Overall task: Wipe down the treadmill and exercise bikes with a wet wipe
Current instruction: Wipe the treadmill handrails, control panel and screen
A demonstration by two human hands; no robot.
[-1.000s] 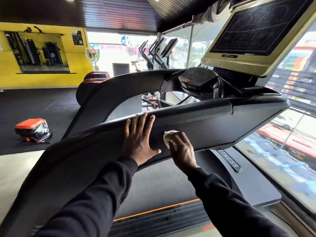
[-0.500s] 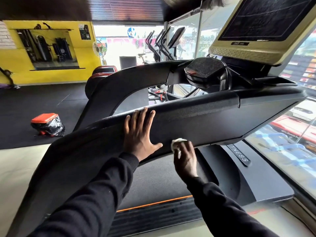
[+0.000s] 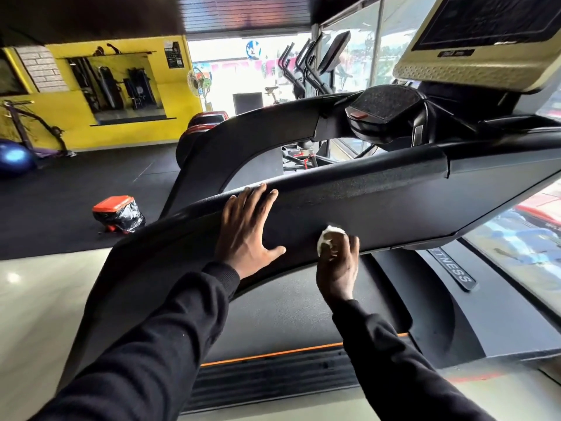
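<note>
The treadmill (image 3: 379, 205) fills most of the head view; the near side rail (image 3: 303, 208) runs diagonally from lower left to upper right.

Left hand (image 3: 247, 232): laid flat on the side panel of the near side rail, palm down. Its fingers (image 3: 258, 199) are straight and close together, tips reaching the rail's upper edge; the thumb is spread out to the right.

Right hand (image 3: 338, 264): positioned at the lower edge of the same panel, just beside the left thumb and not touching it. Its fingers are curled round a crumpled white wet wipe (image 3: 329, 237) and press it against the panel. Only the upper part of the wipe shows; the rest is hidden inside the hand, and the fingertips are blurred.

Both forearms wear black sleeves (image 3: 170, 344), cut off at the bottom edge.

Treadmill parts:
- Console screen (image 3: 491, 34), upper right, dark, cut off by the top and right edges.
- Running belt (image 3: 288, 317), below the rail, largely hidden by the arms.
- Side label (image 3: 452, 268); only the letters "TNESS" are readable, the start hidden behind the rail.

Surroundings: an orange-lidded bin with a black liner (image 3: 118, 212) on the floor, left of the rail; a blue exercise ball (image 3: 13, 158), cut off at the left edge; elliptical machines (image 3: 306, 68) near the bright window, detail washed out.
</note>
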